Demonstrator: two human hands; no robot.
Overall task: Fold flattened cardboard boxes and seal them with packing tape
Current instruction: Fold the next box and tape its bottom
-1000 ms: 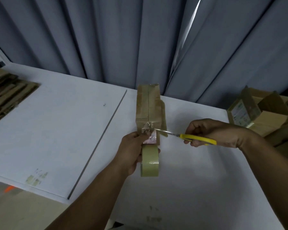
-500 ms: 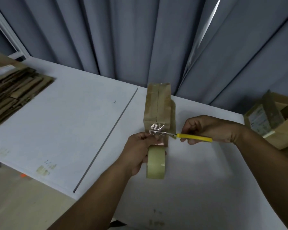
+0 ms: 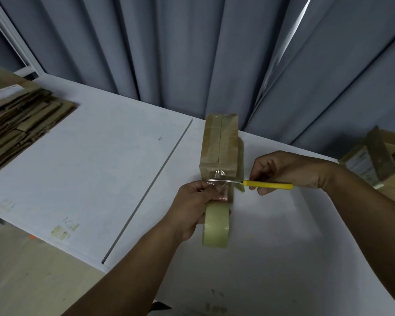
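A narrow folded cardboard box (image 3: 219,144) stands on the white table (image 3: 105,169), its top seam covered with clear tape. My left hand (image 3: 192,208) grips the roll of packing tape (image 3: 216,226) just in front of the box, with a strip stretched from roll to box. My right hand (image 3: 287,172) holds yellow-handled scissors (image 3: 267,184). Their blades lie across the stretched tape at the box's near edge.
A stack of flattened cardboard boxes (image 3: 16,124) lies at the far left of the table. Folded boxes (image 3: 379,160) are piled at the right edge. Grey curtains (image 3: 192,53) hang behind the table. A dark seam (image 3: 151,188) divides the tabletop.
The scissor blades have slid further left across the tape strip. Both hands stay in almost the same place; the view has shifted slightly.
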